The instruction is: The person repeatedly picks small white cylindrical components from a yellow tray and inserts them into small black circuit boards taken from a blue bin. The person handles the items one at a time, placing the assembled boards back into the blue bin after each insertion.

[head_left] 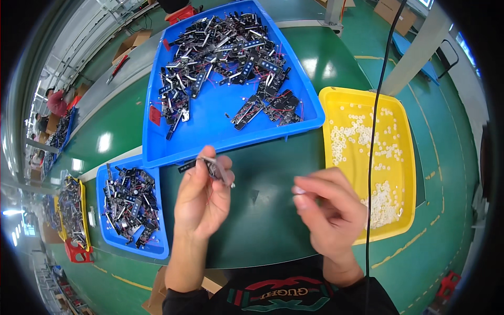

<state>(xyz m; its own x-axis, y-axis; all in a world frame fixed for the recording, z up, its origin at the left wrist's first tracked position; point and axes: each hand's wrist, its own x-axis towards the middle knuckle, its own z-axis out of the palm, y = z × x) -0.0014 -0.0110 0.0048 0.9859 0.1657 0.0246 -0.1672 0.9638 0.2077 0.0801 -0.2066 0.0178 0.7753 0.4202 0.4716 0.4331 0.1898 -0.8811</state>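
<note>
My left hand (202,205) is raised over the green table and closed round a small circuit board assembly (216,169), dark with a greyish side, held between thumb and fingers. A black end of it sticks out to the left. To the right, my right hand (336,210) pinches a small white piece (298,190) between thumb and forefinger. It resembles the white rings (362,131) in the yellow tray, but most of it is hidden by the fingertips. The two hands are apart, with the tabletop (257,210) showing between them.
A large blue tray (210,153) at the back holds a heap of black circuit board assemblies with thin wires. A smaller blue tray (164,231) of similar boards stands left. The yellow tray (411,184) is at right. A black cable (374,136) hangs down in front of it.
</note>
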